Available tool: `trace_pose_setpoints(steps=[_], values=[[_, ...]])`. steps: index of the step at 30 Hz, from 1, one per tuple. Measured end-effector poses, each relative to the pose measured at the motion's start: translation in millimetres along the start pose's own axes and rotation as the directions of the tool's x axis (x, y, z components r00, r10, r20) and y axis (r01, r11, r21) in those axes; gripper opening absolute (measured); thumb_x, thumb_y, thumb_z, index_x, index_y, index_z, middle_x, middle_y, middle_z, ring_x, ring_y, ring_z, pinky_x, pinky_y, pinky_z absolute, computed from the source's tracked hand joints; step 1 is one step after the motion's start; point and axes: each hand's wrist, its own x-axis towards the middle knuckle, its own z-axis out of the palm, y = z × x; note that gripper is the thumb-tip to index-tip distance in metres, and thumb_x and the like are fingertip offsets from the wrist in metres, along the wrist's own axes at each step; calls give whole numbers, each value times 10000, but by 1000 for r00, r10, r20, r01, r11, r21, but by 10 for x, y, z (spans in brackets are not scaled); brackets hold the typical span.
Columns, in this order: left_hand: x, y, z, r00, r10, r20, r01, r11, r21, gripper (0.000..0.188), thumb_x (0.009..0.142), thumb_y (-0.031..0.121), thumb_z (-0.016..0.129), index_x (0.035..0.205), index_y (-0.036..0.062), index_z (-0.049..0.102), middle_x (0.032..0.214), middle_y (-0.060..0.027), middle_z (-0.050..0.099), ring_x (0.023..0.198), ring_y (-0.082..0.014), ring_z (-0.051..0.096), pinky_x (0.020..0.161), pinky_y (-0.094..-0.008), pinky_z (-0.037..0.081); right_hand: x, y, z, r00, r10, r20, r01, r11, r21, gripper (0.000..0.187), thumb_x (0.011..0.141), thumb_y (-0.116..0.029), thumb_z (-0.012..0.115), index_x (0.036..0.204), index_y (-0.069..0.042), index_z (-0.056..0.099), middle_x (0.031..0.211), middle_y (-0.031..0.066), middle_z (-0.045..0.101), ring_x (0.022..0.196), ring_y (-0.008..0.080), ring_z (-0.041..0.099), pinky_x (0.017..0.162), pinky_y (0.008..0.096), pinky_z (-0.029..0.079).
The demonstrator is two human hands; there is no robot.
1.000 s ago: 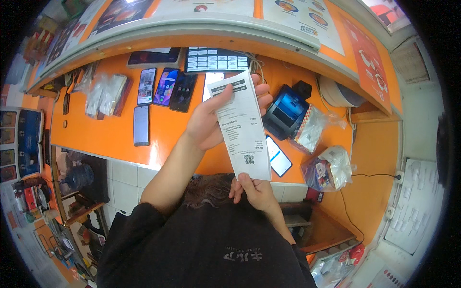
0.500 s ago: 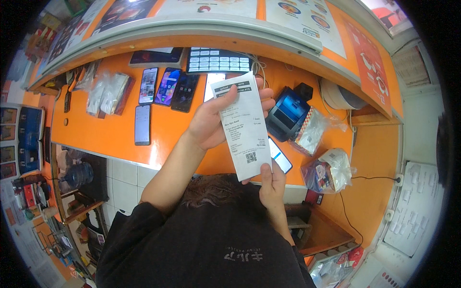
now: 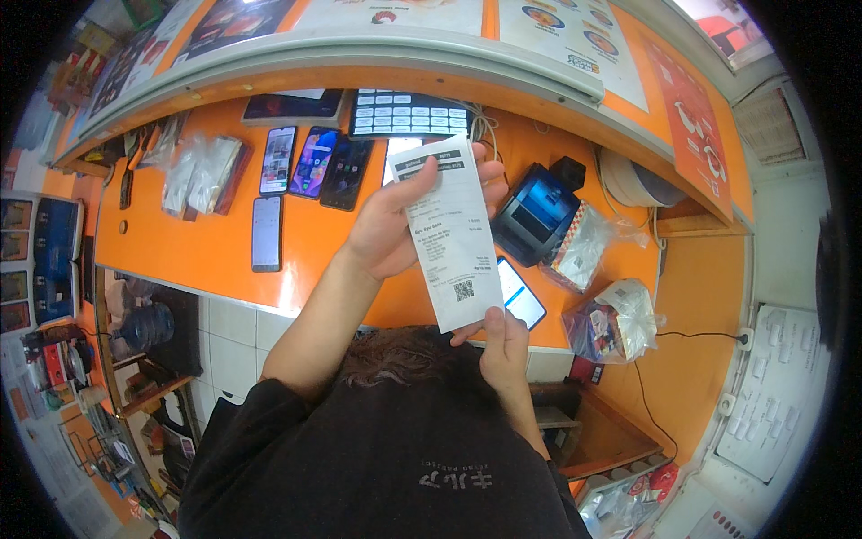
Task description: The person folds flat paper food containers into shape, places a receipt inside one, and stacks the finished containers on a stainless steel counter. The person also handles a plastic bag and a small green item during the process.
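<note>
A long white printed receipt (image 3: 455,242) with a square code near its lower end is held up in front of my body, over the orange counter. My left hand (image 3: 392,225) grips its upper part, thumb across the front and fingers behind, their tips showing past the right edge. At the bottom right corner, my right hand (image 3: 505,346) pinches the paper between thumb and fingers. Just right of the receipt lies a phone (image 3: 521,296) with a lit screen, partly covered by the paper. Behind the receipt's top, another bright screen (image 3: 403,148) is mostly hidden.
Several phones (image 3: 267,234) lie on the orange counter (image 3: 180,254) to the left, near plastic-wrapped packets (image 3: 208,175). A tablet (image 3: 409,114) rests at the back. To the right are a dark device with a blue screen (image 3: 541,208) and bagged items (image 3: 614,321). An overhanging shelf edge (image 3: 359,56) crosses the far side.
The receipt and both hands have shifted slightly left, and its lower end has risen a little. More of the phone beside it now shows. Both hands keep their grip.
</note>
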Motion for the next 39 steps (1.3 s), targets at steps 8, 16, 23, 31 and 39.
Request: trace_pose_setpoints(steps=[8,16,23,31,39], values=[[40,29,-39,1000,7,2,-7,999,-49,533,1065,341,421,1486,20,356,1423,-179,524,1336,-303,514,1085,-456,468,28,57,-25,998,30,63,-32,999,30,357,1058,-216,459,970,56,673,736,86,711,703,152,678,670,295,535],[78,18,-64,1000,-14,24,17,992,-126,518,1074,323,403,1489,19,349,1427,-180,517,1319,-295,532,1079,-446,483,74,8,40,989,54,135,-75,986,151,244,1020,-160,554,1021,57,667,755,83,702,690,141,677,649,287,547],[101,27,-70,999,-35,-21,35,999,-14,550,1073,391,373,1511,59,334,1487,-152,461,1372,-289,480,1139,-431,423,106,61,51,964,126,233,-172,966,191,213,1019,-147,549,985,31,661,772,71,694,687,140,671,651,300,543],[147,19,-78,999,-34,-1,34,999,-27,549,1074,386,374,1509,53,337,1472,-156,481,1356,-291,499,1131,-437,427,122,102,87,957,100,274,-166,958,232,149,1007,-86,529,1057,27,613,791,77,668,726,148,654,677,310,543],[179,-3,-77,1000,-15,14,16,998,-68,536,1072,383,390,1486,44,362,1447,-167,504,1333,-293,522,1115,-435,445,139,92,85,970,56,236,-125,950,286,157,1000,-46,487,1086,50,576,757,116,642,689,184,652,665,325,550]])
